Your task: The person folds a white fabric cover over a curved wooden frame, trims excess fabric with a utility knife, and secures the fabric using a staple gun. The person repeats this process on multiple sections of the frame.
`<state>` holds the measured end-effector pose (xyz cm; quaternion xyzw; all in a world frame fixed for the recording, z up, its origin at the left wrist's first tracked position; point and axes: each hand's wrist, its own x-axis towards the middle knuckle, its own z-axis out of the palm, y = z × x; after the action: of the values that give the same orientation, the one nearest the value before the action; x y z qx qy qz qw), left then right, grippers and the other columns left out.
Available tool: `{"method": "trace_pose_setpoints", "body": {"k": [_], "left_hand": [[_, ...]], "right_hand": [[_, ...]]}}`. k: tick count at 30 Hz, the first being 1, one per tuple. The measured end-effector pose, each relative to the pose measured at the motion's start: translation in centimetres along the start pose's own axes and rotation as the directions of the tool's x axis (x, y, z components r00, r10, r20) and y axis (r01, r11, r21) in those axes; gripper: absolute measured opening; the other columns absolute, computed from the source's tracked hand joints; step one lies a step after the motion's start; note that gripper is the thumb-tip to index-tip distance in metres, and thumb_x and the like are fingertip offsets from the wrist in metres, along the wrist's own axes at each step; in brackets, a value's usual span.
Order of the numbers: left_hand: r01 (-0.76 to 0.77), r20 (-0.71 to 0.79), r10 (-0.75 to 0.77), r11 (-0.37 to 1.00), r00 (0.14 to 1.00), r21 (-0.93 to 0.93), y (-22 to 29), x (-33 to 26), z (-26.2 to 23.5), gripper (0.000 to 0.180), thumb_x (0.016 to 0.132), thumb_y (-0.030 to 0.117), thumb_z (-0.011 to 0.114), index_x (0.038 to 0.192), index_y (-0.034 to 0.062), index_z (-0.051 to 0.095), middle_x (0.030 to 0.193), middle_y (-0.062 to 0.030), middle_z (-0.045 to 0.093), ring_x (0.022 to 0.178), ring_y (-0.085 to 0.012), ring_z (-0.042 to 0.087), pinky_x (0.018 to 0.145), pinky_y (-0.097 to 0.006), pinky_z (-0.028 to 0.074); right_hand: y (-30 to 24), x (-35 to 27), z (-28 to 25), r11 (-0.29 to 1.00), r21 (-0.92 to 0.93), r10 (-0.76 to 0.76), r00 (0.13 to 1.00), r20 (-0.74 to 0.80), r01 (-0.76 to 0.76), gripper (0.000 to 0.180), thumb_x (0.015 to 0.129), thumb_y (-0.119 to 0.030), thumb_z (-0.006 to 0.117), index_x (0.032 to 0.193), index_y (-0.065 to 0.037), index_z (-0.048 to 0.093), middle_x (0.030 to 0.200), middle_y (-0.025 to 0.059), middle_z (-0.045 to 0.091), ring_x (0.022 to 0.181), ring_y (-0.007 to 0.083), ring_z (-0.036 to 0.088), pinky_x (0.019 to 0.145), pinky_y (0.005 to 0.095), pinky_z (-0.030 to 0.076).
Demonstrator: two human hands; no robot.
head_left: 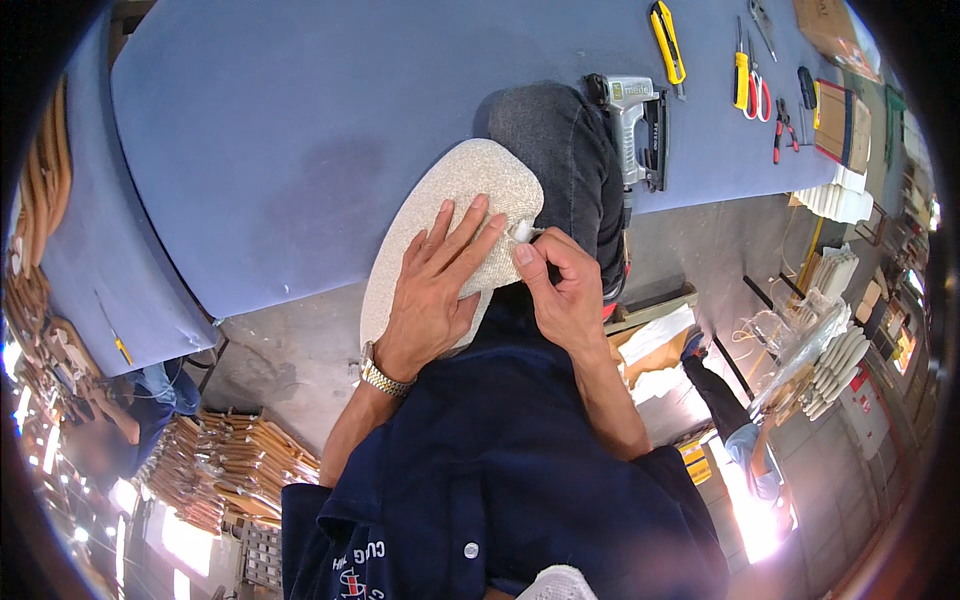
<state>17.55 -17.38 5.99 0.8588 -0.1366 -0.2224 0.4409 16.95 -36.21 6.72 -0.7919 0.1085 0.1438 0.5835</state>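
A curved, padded panel [480, 175], covered in speckled cream fabric, lies tilted across my lap, against the edge of the blue table. My left hand [436, 285] rests flat on its cover with the fingers spread. At the panel's right edge, my right hand [568, 290] is closed in a pinch on a small white tuft [522, 230] that looks like padding. The thumb and bent index finger meet there, and the other fingers curl under. What lies beneath the panel is mostly hidden.
A silver and black staple gun [632, 125] lies beside my raised knee. Farther right on the blue table [300, 100] are a yellow utility knife [668, 45], red-handled scissors [755, 95] and pliers [785, 130]. Wooden frames [235, 465] stand stacked at lower left. Two other people work nearby.
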Motion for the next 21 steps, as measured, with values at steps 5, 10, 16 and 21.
{"method": "trace_pose_setpoints", "body": {"k": [5, 10, 16, 21], "left_hand": [[-0.034, -0.017, 0.034, 0.999, 0.999, -0.031, -0.3, 0.2, -0.9, 0.084, 0.073, -0.005, 0.067, 0.153, 0.0171, 0.052, 0.163, -0.0087, 0.044, 0.148, -0.0398, 0.041, 0.116, -0.05, 0.04], [-0.042, -0.029, 0.037, 0.977, 0.999, -0.207, -1.2, 1.5, -3.4, 0.085, 0.072, -0.01, 0.069, 0.151, 0.0156, 0.053, 0.16, -0.0095, 0.046, 0.144, -0.0389, 0.046, 0.119, -0.045, 0.04], [0.014, -0.004, -0.016, 0.95, 1.0, -0.313, -2.5, 3.4, -5.7, 0.076, 0.081, -0.006, 0.071, 0.152, 0.0136, 0.051, 0.162, -0.0135, 0.043, 0.149, -0.0328, 0.042, 0.122, -0.043, 0.037], [0.036, 0.109, 0.023, 0.858, 0.994, -0.512, -3.3, 4.4, -6.9, 0.069, 0.1, 0.021, 0.066, 0.159, 0.0016, 0.037, 0.167, -0.0168, 0.034, 0.155, -0.0274, 0.031, 0.125, -0.039, 0.026]], "right_hand": [[-0.1, 0.6, 0.7, 0.997, 0.019, -0.075, 0.997, -0.026, 0.076, 0.023, 0.1, -0.014, 0.067, 0.086, 0.003, 0.061, 0.075, 0.0101, 0.053, 0.067, 0.0204, 0.049, 0.064, 0.033, 0.042], [0.4, 2.6, 1.9, 0.999, 0.041, -0.032, 0.998, 0.047, 0.03, 0.025, 0.102, -0.016, 0.063, 0.085, 0.003, 0.059, 0.075, 0.0088, 0.05, 0.068, 0.0184, 0.047, 0.064, 0.0326, 0.04], [2.3, 6.2, 5.0, 0.954, 0.293, -0.086, 0.995, 0.053, 0.067, 0.032, 0.106, -0.022, 0.061, 0.084, 0.001, 0.056, 0.078, 0.0039, 0.047, 0.072, 0.0138, 0.044, 0.066, 0.0303, 0.037], [3.9, 6.7, 5.2, 0.927, 0.366, -0.105, 0.994, 0.037, 0.085, 0.032, 0.106, -0.024, 0.06, 0.085, 0.0, 0.057, 0.079, 0.0021, 0.046, 0.074, 0.0115, 0.043, 0.067, 0.0291, 0.037]]}}
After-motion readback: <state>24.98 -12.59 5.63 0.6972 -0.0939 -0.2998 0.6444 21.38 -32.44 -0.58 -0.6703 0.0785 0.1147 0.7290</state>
